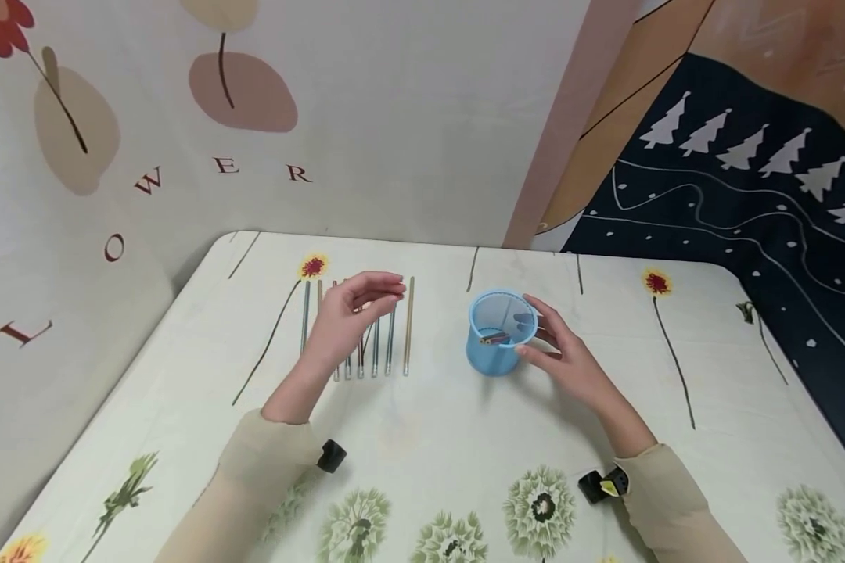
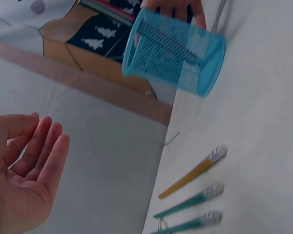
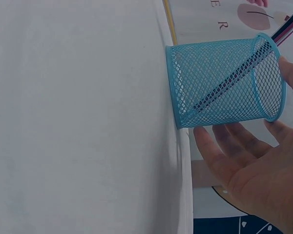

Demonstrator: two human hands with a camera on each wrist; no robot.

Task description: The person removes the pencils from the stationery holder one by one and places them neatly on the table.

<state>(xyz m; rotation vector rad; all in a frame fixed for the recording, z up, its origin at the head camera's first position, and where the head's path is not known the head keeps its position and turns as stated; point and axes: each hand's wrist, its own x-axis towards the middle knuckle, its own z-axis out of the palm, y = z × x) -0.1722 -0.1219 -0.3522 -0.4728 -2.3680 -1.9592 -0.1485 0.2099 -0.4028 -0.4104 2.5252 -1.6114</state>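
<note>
A light blue mesh pencil cup (image 1: pixel 491 361) stands upright on the table, with a few pencils (image 1: pixel 494 338) leaning inside. My right hand (image 1: pixel 566 356) holds it from the right, thumb near the rim and fingers curved along the mesh side in the right wrist view. To the left lies a row of several pencils (image 1: pixel 408 328), in yellow, teal and reddish tones, with silver-coloured ends toward me. My left hand (image 1: pixel 352 317) hovers above this row, its fingers loosely bent with nothing between them, and hides part of several pencils. The left wrist view shows a yellow pencil (image 2: pixel 188 178) and teal pencils.
A white cloth with printed flowers covers the table (image 1: pixel 422 438). Behind it hangs a pale curtain (image 1: pixel 408 141) with printed letters, and a dark cloth (image 1: pixel 732 195) with white trees hangs at the right. Black wrist cameras (image 1: pixel 332 456) sit at both cuffs.
</note>
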